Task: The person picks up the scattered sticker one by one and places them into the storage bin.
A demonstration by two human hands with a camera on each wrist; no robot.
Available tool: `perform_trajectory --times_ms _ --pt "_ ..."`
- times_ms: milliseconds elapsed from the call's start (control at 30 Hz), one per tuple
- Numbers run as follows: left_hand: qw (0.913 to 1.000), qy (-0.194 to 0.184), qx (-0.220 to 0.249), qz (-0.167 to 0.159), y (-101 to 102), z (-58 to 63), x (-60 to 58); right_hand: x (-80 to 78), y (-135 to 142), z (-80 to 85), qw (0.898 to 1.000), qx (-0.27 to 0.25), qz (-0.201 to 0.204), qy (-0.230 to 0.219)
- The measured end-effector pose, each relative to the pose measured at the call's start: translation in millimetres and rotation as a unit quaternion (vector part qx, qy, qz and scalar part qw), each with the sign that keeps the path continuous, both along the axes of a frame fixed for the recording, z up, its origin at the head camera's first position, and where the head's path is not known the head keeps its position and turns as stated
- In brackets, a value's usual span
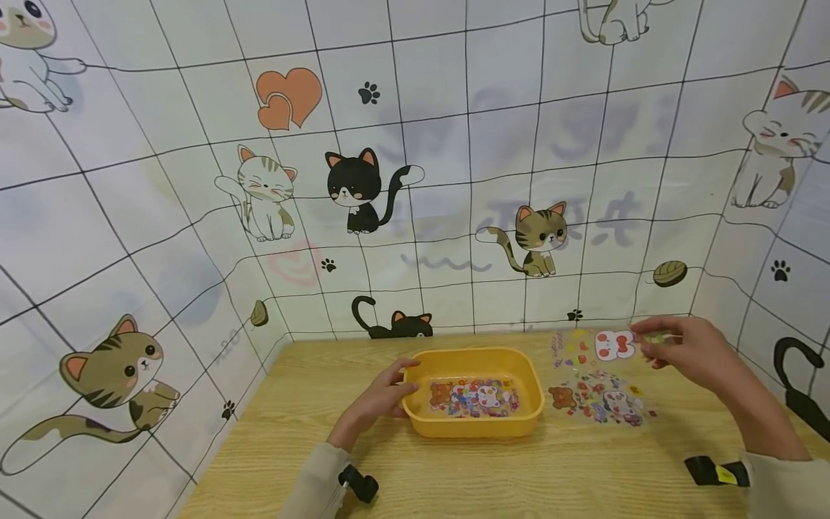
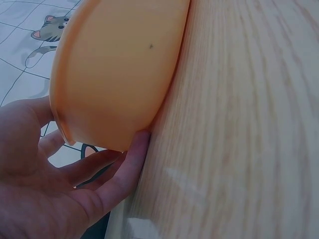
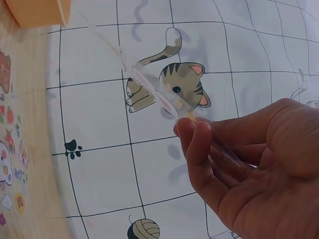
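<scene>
A shallow yellow plastic basin (image 1: 476, 429) stands on the wooden table. My left hand (image 1: 382, 393) grips its left end, thumb over the rim and fingers against the outer wall. Inside the basin lies a clear sheet of colourful stickers (image 1: 473, 396) with a bear and a rabbit. In my right hand (image 1: 690, 353), thumb and fingers pinch the right edge of another clear sticker sheet (image 1: 612, 346), showing a large white rabbit. The right wrist view shows this held sheet (image 3: 164, 102) nearly edge-on, off the table. Below it, another sticker sheet (image 1: 596, 398) lies flat right of the basin.
The wooden table (image 1: 324, 476) runs back to a cloth wall (image 1: 441, 238) printed with cats and grid lines. Similar cloth hangs at the left and right sides. Dark straps sit at both wrists.
</scene>
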State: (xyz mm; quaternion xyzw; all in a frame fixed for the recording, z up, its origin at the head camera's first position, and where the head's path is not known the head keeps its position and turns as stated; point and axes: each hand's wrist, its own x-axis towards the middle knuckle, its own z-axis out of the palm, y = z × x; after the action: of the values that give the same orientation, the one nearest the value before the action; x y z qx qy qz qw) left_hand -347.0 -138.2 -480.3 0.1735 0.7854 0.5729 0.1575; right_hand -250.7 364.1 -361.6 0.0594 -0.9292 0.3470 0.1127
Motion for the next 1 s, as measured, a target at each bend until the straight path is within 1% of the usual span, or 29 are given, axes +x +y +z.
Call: perform_trajectory --times_ms 200,433,567,733,900,1000 --pt "1.0000 0.002 0.001 -0.003 0 -0.6 0.2 3.0 -10 6.0 1.000 0.004 0.013 0.013" --pt "1.0000 -0.001 0.001 -0.004 0 0.4 1.0 2.1 -24 6.0 1.000 0.000 0.027 0.007" --pt "1.0000 0.000 -0.002 -0.001 0 1.7 1.6 -1.5 -35 3.1 0.999 -0.003 0.041 0.010" --pt "1.0000 -0.001 -0.004 -0.003 0 2.2 1.3 -6.4 -51 -0.7 0.998 -0.011 0.060 0.001" --pt "1.0000 0.003 -0.001 -0.005 0 1.7 0.1 -13.5 -72 -2.9 0.996 -0.029 0.087 -0.007" --pt "1.0000 0.004 0.000 -0.003 0 1.1 -0.1 -19.2 -87 -3.8 0.993 -0.032 0.109 -0.019"
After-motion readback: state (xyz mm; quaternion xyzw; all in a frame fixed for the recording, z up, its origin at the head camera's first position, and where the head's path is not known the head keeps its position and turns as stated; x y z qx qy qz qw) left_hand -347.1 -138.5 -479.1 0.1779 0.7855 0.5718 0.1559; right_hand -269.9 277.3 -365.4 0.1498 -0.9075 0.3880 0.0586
